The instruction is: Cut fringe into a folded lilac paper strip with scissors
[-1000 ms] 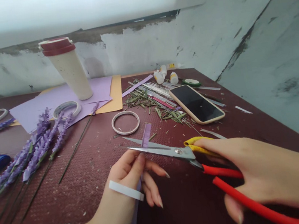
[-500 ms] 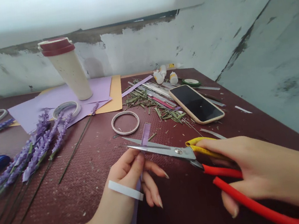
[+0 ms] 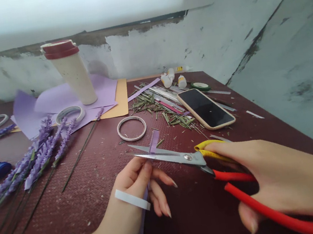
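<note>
The dark red tabletop spreads beneath the scissors, and the lilac sheets lie beyond their tips, toward the far left, with the lidded cup standing at the sheets. The purple flower stems are well off to the left of the scissors. The right hand is at the right end of the scissors, gripping the yellow and red handles, which stand apart. The left hand is on the near side of the blades, thumb and finger pinched together just beside the cutting edges, its other fingers loose. From the right hand, the long axis of the scissors runs leftward and slightly away from the person. The phone lies beyond the handles, and the white tape ring beyond the tips. Smallest is the purple strip, held in the left hand's pinch; its short end rises between the parted blades, crossing them steeply, closer to the tips than to the pivot, while its long tail hangs below the hand. The left hand is much the nearer to that crossing; whether either blade touches the strip, I cannot tell.
</note>
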Demonstrator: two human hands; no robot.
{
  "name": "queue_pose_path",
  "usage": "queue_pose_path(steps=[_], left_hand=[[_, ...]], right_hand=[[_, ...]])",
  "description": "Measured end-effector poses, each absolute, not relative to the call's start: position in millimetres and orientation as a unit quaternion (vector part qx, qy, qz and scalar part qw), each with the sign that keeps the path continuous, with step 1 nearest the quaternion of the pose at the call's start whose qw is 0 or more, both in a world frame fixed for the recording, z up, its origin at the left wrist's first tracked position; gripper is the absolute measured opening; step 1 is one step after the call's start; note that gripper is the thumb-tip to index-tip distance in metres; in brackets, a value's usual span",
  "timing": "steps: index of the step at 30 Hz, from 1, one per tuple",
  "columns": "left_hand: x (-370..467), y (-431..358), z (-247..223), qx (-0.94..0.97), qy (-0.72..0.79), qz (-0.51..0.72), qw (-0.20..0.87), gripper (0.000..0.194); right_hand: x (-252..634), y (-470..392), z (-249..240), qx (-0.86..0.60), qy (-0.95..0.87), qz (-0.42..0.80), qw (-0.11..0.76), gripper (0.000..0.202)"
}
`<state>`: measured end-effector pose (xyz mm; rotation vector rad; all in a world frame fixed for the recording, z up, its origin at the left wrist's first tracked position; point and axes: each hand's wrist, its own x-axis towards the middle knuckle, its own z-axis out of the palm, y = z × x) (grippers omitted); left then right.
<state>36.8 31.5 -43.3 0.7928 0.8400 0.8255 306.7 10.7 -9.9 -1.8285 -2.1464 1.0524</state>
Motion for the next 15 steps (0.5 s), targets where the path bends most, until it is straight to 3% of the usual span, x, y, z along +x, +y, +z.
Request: queue_pose_path(steps=[4, 15], left_hand=[[29.6, 28.3, -50.3, 0.374, 0.390, 0.383, 0.749, 0.024], [25.0, 30.4, -61.2, 0.382, 0.383, 0.387, 0.747, 0.022]], right_hand=[[306.2, 10.5, -6.9, -0.625, -0.684, 0.377, 0.018, 0.070], [302.0, 10.2, -8.4, -0.611, -0.706, 0.357, 0.026, 0.069]])
